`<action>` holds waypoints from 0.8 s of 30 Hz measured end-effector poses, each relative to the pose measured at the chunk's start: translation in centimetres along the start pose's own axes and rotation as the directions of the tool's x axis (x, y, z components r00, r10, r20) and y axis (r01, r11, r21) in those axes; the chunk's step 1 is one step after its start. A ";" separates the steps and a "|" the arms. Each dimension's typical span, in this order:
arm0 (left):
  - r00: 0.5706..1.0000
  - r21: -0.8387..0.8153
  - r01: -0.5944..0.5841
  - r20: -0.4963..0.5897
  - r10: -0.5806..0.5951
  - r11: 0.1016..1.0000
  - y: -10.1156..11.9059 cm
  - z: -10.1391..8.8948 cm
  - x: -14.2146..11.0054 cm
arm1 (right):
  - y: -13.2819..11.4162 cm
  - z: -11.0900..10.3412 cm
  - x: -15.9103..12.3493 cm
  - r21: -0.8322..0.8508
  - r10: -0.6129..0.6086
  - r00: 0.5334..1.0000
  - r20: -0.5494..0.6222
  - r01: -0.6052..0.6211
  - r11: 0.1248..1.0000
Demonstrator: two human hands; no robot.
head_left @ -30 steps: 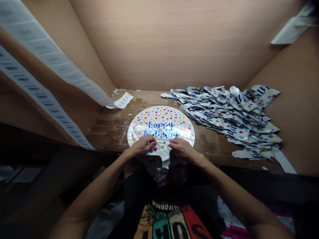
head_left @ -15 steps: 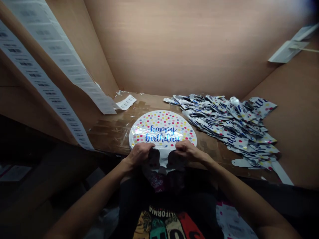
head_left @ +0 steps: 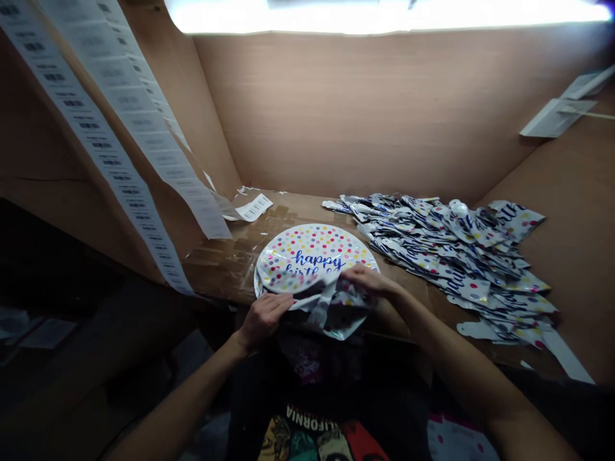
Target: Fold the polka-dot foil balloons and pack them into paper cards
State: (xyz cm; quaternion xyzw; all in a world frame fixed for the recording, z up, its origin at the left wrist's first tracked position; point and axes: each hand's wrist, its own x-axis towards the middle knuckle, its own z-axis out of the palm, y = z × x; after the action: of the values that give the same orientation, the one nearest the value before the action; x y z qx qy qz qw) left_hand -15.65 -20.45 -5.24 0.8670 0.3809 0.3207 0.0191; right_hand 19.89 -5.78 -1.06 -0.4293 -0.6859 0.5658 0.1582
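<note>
A flat round foil balloon (head_left: 312,251) with coloured dots and blue "happy birthday" lettering lies on the wooden table (head_left: 230,266) in front of me. Its near edge is lifted and crumpled. My left hand (head_left: 263,318) is closed on the balloon's near-left edge at the table's front. My right hand (head_left: 369,280) is closed on the raised near-right edge, over the end of the lettering. The balloon's silver neck hangs between the two hands.
A big heap of folded balloons of the same print (head_left: 451,253) covers the table's right side. Long strips of barcode labels (head_left: 120,134) hang down the left cardboard wall. Cardboard walls close in the back and right. A small label sheet (head_left: 254,207) lies at the back left.
Both hands have lifted the balloon's near edge and drawn it up over the lettering. The left hand dropped toward the table's front edge. The view tilted up.
</note>
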 end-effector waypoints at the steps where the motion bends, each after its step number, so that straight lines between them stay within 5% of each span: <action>1: 0.999 -0.020 -0.013 0.046 0.014 1.000 0.1 -0.3 -0.4 | 0.1 -1.5 0.4 0.004 0.007 0.993 -0.116 -0.007 1.000; 3: 0.980 -0.101 -0.036 0.194 0.055 0.994 0.3 -1.2 -0.8 | 0.0 -4.2 1.2 0.007 0.001 0.959 -0.283 0.001 1.000; 5: 0.950 -0.200 0.014 0.307 0.049 0.980 0.2 -2.7 0.1 | -0.5 -5.8 1.8 0.005 -0.018 0.953 -0.302 0.021 1.000; 7: 0.966 -0.233 0.121 0.252 -0.060 0.965 -0.6 -4.2 2.4 | -1.3 -5.8 2.4 0.016 -0.036 0.964 -0.264 0.041 0.999; 10: 0.973 -0.135 0.229 0.004 -0.230 0.964 -3.4 -5.1 7.4 | -2.7 -4.2 3.0 0.061 -0.068 0.977 -0.203 0.082 0.995; 12: 0.974 -0.016 0.226 0.016 -0.226 0.974 -6.0 -4.3 10.2 | -3.4 -3.1 2.7 0.081 -0.072 0.970 -0.233 0.093 0.992; 14: 0.959 0.112 0.224 0.149 -0.239 0.968 -8.3 -2.5 11.6 | -3.3 -2.4 1.4 0.109 -0.056 0.958 -0.282 0.090 0.990; 17: 0.859 0.302 0.293 0.332 -0.389 0.907 -10.4 0.5 11.1 | -1.3 -1.6 -1.9 0.185 -0.064 0.972 -0.225 0.107 0.977; 20: 0.788 0.397 0.377 0.336 -0.515 0.837 -11.0 2.5 9.8 | 2.1 -0.7 -4.3 0.123 -0.077 0.970 -0.231 0.108 0.987; 24: 0.866 0.422 0.378 0.155 -0.476 0.824 -10.6 3.4 10.1 | 4.5 -0.2 -2.6 -0.275 0.015 0.813 -0.582 -0.215 0.937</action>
State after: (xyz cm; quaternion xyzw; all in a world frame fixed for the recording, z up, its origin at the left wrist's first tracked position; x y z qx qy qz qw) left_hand -15.41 -5.42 -5.41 0.7794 0.6153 0.1150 -0.0280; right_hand 23.37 -7.69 -4.42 -0.6403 -0.6635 0.2975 0.2476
